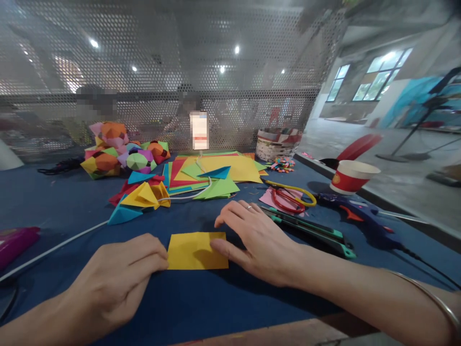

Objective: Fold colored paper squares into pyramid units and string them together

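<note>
On blue cloth (pixel 190 298), yellow paper (pixel 192 251) could skew, I think, if the left hand (pixel 115 276) pinching it slips, the right hand (pixel 256 240) loosely spread.

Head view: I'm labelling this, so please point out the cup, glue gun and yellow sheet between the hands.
Cup (pixel 351 181): head view, on its red band.
Glue gun (pixel 372 223): head view, dark body.
Yellow sheet (pixel 194 252): head view, near its middle.

Daylight glares in 2 windows (pixel 382 77), soft shadow crosses the yellow paper (pixel 192 252), and edges stretch and blur.
</note>
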`<control>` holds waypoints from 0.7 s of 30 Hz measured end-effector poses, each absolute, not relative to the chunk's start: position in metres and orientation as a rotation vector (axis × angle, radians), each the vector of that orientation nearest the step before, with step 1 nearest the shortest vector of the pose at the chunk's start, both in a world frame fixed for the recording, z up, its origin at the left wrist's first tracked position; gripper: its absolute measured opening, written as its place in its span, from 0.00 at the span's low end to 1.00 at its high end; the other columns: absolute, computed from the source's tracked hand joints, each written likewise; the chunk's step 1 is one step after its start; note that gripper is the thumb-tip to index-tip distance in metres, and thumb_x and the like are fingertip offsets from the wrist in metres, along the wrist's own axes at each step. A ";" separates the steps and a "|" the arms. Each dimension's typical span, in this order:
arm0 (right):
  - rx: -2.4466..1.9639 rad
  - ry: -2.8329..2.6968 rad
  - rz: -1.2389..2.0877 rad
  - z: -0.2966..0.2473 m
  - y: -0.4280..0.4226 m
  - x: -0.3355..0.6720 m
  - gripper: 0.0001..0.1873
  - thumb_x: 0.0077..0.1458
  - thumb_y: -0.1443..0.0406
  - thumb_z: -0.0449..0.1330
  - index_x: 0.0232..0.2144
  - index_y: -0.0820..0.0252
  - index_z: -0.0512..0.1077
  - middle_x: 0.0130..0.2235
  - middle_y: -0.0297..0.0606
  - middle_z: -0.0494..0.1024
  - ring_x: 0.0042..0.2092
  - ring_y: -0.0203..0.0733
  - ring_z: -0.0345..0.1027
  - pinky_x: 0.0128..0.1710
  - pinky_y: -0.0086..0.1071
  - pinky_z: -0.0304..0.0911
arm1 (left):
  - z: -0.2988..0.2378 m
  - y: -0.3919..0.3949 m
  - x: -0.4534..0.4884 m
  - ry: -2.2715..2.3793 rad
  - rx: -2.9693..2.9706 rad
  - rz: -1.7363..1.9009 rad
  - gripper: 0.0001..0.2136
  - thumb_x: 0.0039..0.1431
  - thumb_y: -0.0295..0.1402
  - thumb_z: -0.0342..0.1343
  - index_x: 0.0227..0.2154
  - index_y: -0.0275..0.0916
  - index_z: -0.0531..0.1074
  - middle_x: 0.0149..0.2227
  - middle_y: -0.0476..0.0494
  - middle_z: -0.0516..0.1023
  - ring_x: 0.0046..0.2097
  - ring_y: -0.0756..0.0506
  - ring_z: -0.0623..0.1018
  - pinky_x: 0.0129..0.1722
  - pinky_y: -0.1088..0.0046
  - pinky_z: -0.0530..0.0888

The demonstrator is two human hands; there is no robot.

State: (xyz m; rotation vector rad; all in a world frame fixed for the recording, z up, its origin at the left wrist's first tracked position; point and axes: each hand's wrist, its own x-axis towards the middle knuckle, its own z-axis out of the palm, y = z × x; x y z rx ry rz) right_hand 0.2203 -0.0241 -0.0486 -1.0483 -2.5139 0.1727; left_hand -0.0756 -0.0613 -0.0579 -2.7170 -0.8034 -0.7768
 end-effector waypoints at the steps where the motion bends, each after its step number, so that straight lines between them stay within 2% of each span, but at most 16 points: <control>1: -1.067 -2.512 0.206 -0.048 -0.025 0.220 0.15 0.73 0.55 0.62 0.45 0.62 0.76 0.50 0.47 0.80 0.50 0.53 0.74 0.57 0.54 0.65 | -0.055 -0.060 -0.072 -0.825 -2.683 -0.796 0.16 0.67 0.17 0.47 0.43 0.44 0.73 0.39 0.49 0.84 0.38 0.50 0.85 0.38 0.79 0.78; 4: -1.066 -2.502 0.243 -0.049 -0.028 0.219 0.12 0.70 0.57 0.64 0.41 0.61 0.74 0.47 0.45 0.79 0.47 0.51 0.73 0.55 0.53 0.65 | -0.044 -0.058 -0.059 -0.896 -2.597 -0.865 0.13 0.71 0.21 0.50 0.48 0.44 0.75 0.46 0.48 0.84 0.46 0.48 0.86 0.48 0.77 0.79; 6: -1.012 -2.500 0.235 -0.052 -0.027 0.220 0.10 0.68 0.60 0.66 0.41 0.61 0.73 0.45 0.44 0.79 0.45 0.50 0.71 0.51 0.49 0.65 | -0.039 -0.056 -0.048 -0.923 -2.603 -0.848 0.11 0.73 0.27 0.53 0.54 0.44 0.75 0.52 0.45 0.83 0.53 0.45 0.85 0.54 0.72 0.79; 8: -0.887 -2.475 0.228 -0.056 -0.026 0.221 0.06 0.65 0.65 0.66 0.40 0.61 0.72 0.44 0.44 0.78 0.44 0.48 0.70 0.47 0.44 0.65 | -0.037 -0.053 -0.038 -0.915 -2.644 -0.802 0.13 0.76 0.34 0.55 0.59 0.44 0.73 0.56 0.43 0.82 0.57 0.42 0.83 0.57 0.67 0.78; 9: -0.801 -2.452 0.225 -0.058 -0.026 0.222 0.05 0.64 0.67 0.66 0.39 0.60 0.72 0.44 0.43 0.78 0.44 0.47 0.70 0.45 0.42 0.64 | -0.037 -0.051 -0.033 -0.890 -2.672 -0.782 0.13 0.76 0.35 0.54 0.59 0.44 0.72 0.55 0.43 0.82 0.56 0.41 0.83 0.56 0.65 0.78; 11: -0.623 -2.418 0.226 -0.059 -0.025 0.224 0.04 0.65 0.67 0.65 0.39 0.59 0.72 0.43 0.42 0.79 0.44 0.45 0.70 0.45 0.39 0.64 | -0.039 -0.049 -0.027 -0.827 -2.734 -0.758 0.09 0.77 0.31 0.51 0.53 0.43 0.73 0.47 0.46 0.84 0.47 0.43 0.83 0.48 0.67 0.78; 13: -0.500 -2.424 0.215 -0.060 -0.024 0.225 0.07 0.67 0.62 0.66 0.41 0.58 0.73 0.45 0.41 0.80 0.46 0.45 0.71 0.48 0.39 0.65 | -0.043 -0.048 -0.026 -0.778 -2.766 -0.793 0.10 0.75 0.23 0.48 0.45 0.43 0.73 0.39 0.49 0.82 0.39 0.45 0.79 0.42 0.69 0.75; 15: -0.444 -2.469 0.177 -0.059 -0.024 0.225 0.14 0.67 0.56 0.68 0.45 0.59 0.73 0.47 0.42 0.82 0.48 0.45 0.72 0.52 0.41 0.65 | -0.048 -0.048 -0.030 -0.752 -2.742 -0.878 0.14 0.73 0.18 0.46 0.41 0.43 0.71 0.38 0.50 0.82 0.38 0.46 0.77 0.42 0.70 0.74; 16: -0.429 -2.492 0.142 -0.059 -0.023 0.225 0.13 0.68 0.57 0.68 0.46 0.59 0.74 0.48 0.43 0.83 0.48 0.45 0.73 0.53 0.41 0.65 | -0.050 -0.049 -0.033 -0.735 -2.723 -0.915 0.14 0.73 0.17 0.46 0.41 0.43 0.71 0.39 0.49 0.82 0.40 0.47 0.77 0.45 0.71 0.74; 18: -0.397 -2.521 0.052 -0.060 -0.021 0.225 0.04 0.71 0.64 0.63 0.43 0.60 0.75 0.48 0.41 0.84 0.48 0.43 0.74 0.55 0.40 0.63 | -0.054 -0.051 -0.040 -0.711 -2.705 -0.943 0.15 0.72 0.16 0.46 0.41 0.43 0.71 0.41 0.50 0.83 0.42 0.47 0.78 0.48 0.72 0.74; 21: -0.352 -2.526 -0.097 -0.062 -0.020 0.225 0.10 0.71 0.72 0.57 0.36 0.59 0.75 0.43 0.37 0.86 0.45 0.41 0.74 0.55 0.39 0.61 | -0.056 -0.056 -0.048 -0.722 -2.700 -0.907 0.14 0.71 0.16 0.48 0.39 0.42 0.73 0.40 0.50 0.85 0.40 0.48 0.80 0.44 0.73 0.75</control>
